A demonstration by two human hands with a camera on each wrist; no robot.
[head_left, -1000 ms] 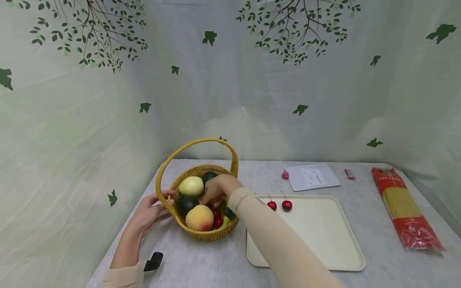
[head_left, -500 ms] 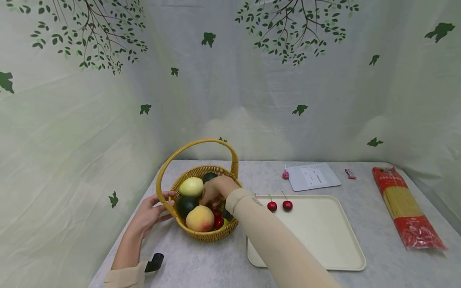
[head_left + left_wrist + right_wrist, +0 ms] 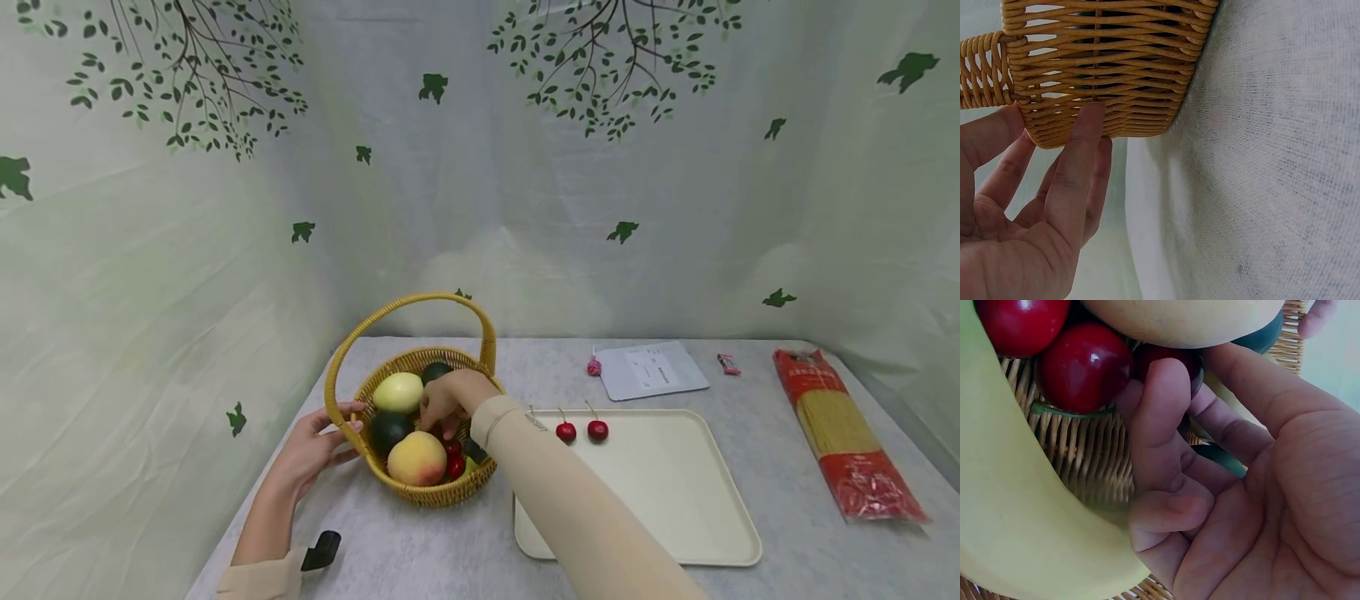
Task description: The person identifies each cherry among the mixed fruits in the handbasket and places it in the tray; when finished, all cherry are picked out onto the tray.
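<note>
A yellow wicker basket (image 3: pixel 431 496) with a tall handle holds fruit. On its left side, by the foot of the handle, my left hand (image 3: pixel 311 446) rests its fingertips; the left wrist view shows long, nearly straight fingers against the weave. My right hand (image 3: pixel 456 393) reaches inside the basket. In the right wrist view its curled fingers and thumb close round a dark red cherry (image 3: pixel 1146 356), partly hidden. Near it lie another cherry (image 3: pixel 1084 367), a peach (image 3: pixel 417 458), a pale yellow-green fruit (image 3: pixel 398 392), a dark green fruit (image 3: pixel 388 429) and a curved pale-yellow fruit (image 3: pixel 1016 512).
A cream tray (image 3: pixel 667 492) bears cherries (image 3: pixel 597 431) with stems, partly covered by the right sleeve. Behind it are a white packet (image 3: pixel 652 369), a round pink candy (image 3: pixel 594 367) and a small wrapped sweet (image 3: pixel 728 364). A noodle packet (image 3: pixel 847 433) lies at the right.
Both hands and the basket stay nearly where they were. The head view shifts slightly.
</note>
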